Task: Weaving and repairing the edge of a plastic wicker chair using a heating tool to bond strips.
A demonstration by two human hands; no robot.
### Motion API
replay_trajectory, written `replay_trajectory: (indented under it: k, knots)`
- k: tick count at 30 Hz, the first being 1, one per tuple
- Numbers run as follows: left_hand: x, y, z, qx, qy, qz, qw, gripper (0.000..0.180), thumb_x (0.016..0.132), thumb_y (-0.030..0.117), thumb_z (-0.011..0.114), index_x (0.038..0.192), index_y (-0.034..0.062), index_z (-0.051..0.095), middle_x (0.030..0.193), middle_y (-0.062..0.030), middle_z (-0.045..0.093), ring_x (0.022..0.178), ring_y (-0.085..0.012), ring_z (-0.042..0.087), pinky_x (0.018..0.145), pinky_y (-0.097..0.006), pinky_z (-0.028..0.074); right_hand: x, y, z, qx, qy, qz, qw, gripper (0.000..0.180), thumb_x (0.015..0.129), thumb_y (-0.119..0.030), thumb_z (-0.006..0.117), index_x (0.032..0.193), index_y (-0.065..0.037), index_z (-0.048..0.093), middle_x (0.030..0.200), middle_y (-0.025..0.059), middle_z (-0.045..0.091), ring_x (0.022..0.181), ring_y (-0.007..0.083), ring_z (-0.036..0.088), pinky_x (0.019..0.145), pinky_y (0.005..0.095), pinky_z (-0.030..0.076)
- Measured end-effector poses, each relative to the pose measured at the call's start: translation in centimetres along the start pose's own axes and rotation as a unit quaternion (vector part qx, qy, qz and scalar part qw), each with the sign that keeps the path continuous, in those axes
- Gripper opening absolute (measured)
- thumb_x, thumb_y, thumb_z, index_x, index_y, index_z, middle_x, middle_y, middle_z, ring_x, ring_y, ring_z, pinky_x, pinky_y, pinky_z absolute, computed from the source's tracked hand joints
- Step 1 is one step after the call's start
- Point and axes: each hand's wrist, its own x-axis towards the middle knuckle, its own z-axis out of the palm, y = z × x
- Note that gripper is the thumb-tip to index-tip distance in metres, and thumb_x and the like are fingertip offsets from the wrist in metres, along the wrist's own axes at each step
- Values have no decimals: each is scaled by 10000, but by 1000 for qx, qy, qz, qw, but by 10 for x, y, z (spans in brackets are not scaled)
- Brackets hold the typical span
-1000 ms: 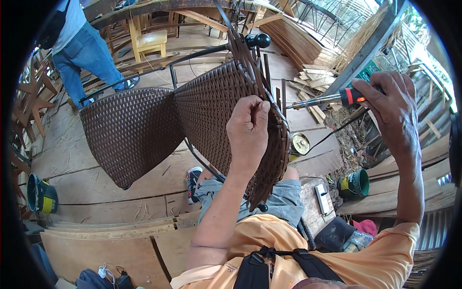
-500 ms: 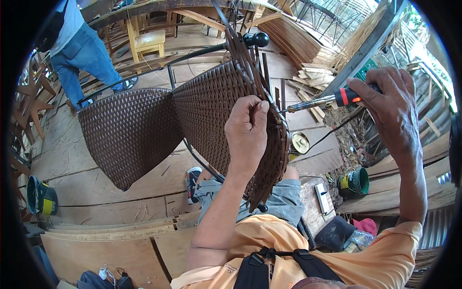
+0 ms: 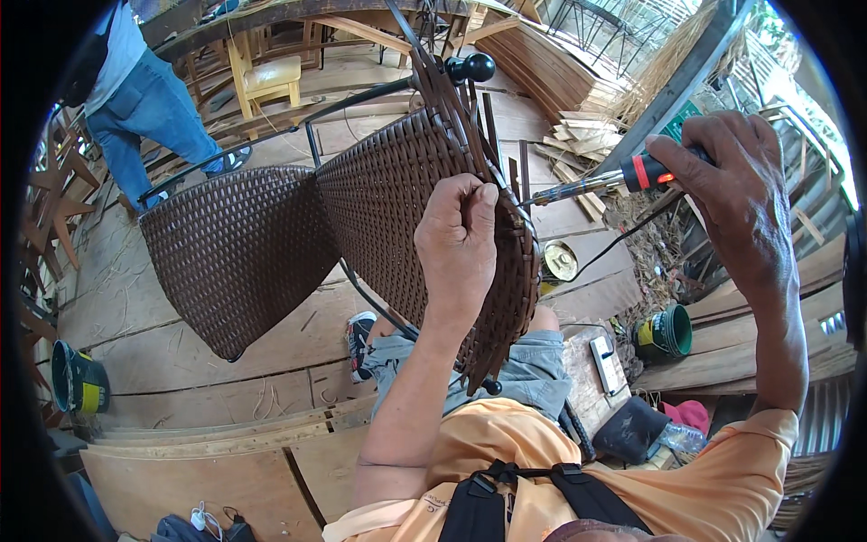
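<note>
The woven chair [image 3: 384, 194] is resting before us; at its edge our left hand [image 3: 456, 233] is clenching, contents hidden; right of it, our right hand [image 3: 741, 185] is grasping a soldering iron [image 3: 637, 172], tip sitting nearer than a second ago.

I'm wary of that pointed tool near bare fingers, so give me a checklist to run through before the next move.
1. Tool held by its handle, not its metal shaft: ok, in the right hand.
2. Orange light on the handle showing: ok, lit.
3. Tip well clear of the left hand: not ok, it appears close.
4. Tip touching the brown woven panel: cannot tell, depth unclear.
5. Strand pinched in the left hand: cannot tell, fingers hide it.
6. Black cord clear of the left hand: ok.
</note>
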Motion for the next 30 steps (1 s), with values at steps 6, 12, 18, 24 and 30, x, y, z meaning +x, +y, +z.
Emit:
replay_trajectory:
  k: [6,12,18,24,30]
  knots:
    - [0,1,1,16,7,9,1000,138,887,142,621,901,27,546,736,-81,554,620,-186,533,605,-297,460,2,-5,-9,-21,-11,-6,1000,370,727,-43,645,1075,-165,623,906,68,576,875,243,551,814,396,380]
    - [0,4,0,21,8,11,1000,132,883,136,629,905,34,548,717,-66,542,608,-163,515,595,-285,454,4,-10,-16,-39,-21,-14,999,397,723,-22,613,1092,-166,610,919,79,579,888,255,555,820,406,373]
    - [0,5,0,24,-11,-17,1000,173,904,193,620,916,41,538,748,4,508,680,-80,450,635,-222,422,4,-12,-16,-40,-10,-12,999,382,719,-50,589,1087,-153,614,926,85,578,887,257,556,827,411,371]
    - [1,2,1,33,10,11,999,141,885,152,632,909,37,553,680,-50,526,586,-133,486,578,-271,446,4,-11,-16,-39,-13,-16,999,380,724,-55,585,1092,-147,608,930,89,578,892,262,560,838,414,371]
    - [1,3,1,22,11,7,1000,139,887,150,630,913,35,556,683,-54,533,585,-135,489,577,-273,448,5,-14,-16,-39,-10,-15,999,379,729,-56,580,1097,-146,606,931,86,580,898,264,563,849,418,373]
